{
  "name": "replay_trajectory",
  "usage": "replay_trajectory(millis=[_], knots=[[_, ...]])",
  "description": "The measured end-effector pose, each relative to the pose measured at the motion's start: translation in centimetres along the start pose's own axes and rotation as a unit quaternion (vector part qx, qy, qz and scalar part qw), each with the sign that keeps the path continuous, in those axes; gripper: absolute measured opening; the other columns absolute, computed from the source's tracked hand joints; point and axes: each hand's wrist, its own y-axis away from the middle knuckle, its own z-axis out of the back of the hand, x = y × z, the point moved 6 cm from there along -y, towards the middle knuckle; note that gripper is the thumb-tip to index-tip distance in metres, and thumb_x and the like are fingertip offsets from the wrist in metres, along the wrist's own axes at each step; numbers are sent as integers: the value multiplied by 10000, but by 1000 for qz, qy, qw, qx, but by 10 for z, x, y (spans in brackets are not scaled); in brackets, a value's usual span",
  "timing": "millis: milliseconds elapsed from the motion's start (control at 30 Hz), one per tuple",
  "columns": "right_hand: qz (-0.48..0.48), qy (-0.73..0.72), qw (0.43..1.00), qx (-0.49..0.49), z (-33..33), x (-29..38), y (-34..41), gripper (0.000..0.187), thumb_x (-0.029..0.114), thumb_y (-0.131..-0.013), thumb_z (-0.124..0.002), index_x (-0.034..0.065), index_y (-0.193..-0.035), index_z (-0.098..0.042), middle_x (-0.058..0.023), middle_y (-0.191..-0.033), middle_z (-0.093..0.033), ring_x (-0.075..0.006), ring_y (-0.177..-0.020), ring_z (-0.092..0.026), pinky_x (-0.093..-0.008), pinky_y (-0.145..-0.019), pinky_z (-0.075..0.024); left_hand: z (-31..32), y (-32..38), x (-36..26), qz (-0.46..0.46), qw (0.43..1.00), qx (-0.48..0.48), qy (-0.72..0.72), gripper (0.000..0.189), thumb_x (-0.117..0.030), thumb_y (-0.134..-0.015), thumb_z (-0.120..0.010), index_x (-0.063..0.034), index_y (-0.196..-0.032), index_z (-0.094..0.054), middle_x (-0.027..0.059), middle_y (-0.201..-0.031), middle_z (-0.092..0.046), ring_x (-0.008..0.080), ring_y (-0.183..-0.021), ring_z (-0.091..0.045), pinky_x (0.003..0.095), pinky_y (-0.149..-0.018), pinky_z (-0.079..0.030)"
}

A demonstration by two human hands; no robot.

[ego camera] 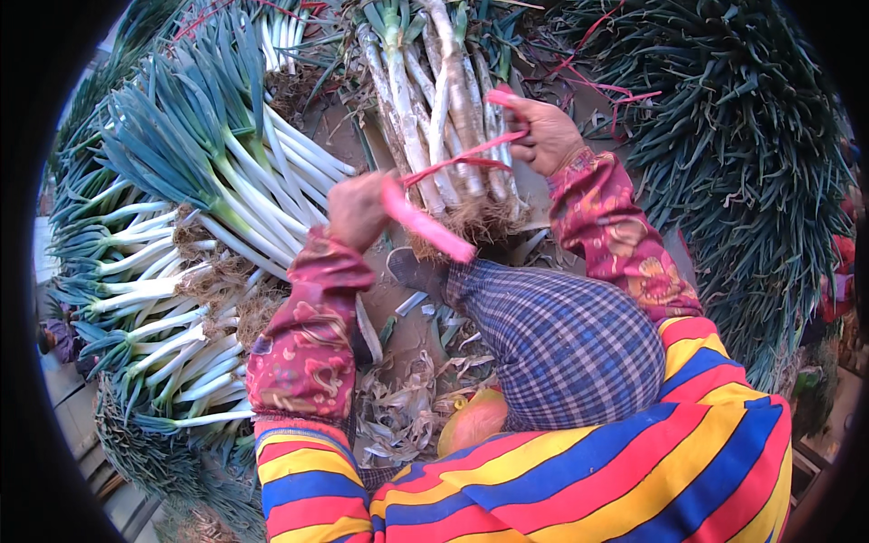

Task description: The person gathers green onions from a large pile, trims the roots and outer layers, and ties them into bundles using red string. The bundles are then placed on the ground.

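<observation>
A bundle of soil-stained leeks or large green onions (441, 102) lies before me, its brown roots (475, 217) towards my foot. Around its stalks, near the root end, passes a pink plastic tie strip (485, 146). My left hand (360, 207) grips one end of the strip, with a loose tail hanging past the fist over the roots. Right of the bundle, my right hand (546, 136) holds the other end, and a short piece sticks up above its fingers. The strip runs taut between both hands.
Peeled white leeks with green tops (265, 183) lie at left, above rows of rooted bundles (170, 305). A tall mass of green leaves (733, 170) fills the right side. Peeled dry skins (407, 400) litter the ground near my knee (577, 339). Loose pink strips (604, 85) lie at upper right.
</observation>
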Motion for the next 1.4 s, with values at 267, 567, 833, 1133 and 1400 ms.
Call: replay_trajectory(millis=[267,567,833,1133,1400], knots=[[64,-110,990,-62,68,-13,-29,202,337,-908,-521,150,-881,-595,44,-665,-540,-103,-609,-506,-304,-592,-392,-48,60,52,259,953,39,153,351,-293,-895,-472,-37,-702,-616,165,-616,-583,347,-588,-571,409,-546,-430],[81,46,995,24,13,24,-35,194,198,-884,-575,87,-1042,-595,64,-681,-483,-59,-581,-452,-260,-598,-411,-21,25,23,420,808,-3,412,413,-337,-930,-432,-12,-711,-562,80,-610,-599,127,-433,-520,256,-369,-384],[294,668,683,-33,-100,71,-80,221,157,-727,-614,0,-869,-678,-155,-739,-647,-228,-633,-634,-312,-589,-510,-27,31,23,443,778,-10,445,412,-313,-933,-420,-8,-714,-590,71,-606,-591,130,-446,-526,261,-375,-389],[152,885,436,-56,-124,39,-171,277,222,-751,-575,55,-948,-674,-203,-963,-639,-337,-919,-618,-386,-809,-488,-24,37,22,431,781,25,451,376,-287,-936,-426,-27,-722,-592,39,-624,-606,110,-489,-534,251,-439,-400],[99,927,359,-37,-112,9,-156,358,317,-748,-612,20,-941,-668,-205,-958,-638,-335,-898,-620,-379,-795,-489,-32,29,21,425,766,-11,482,359,-294,-932,-437,-21,-752,-586,45,-631,-612,111,-480,-525,253,-430,-386]])
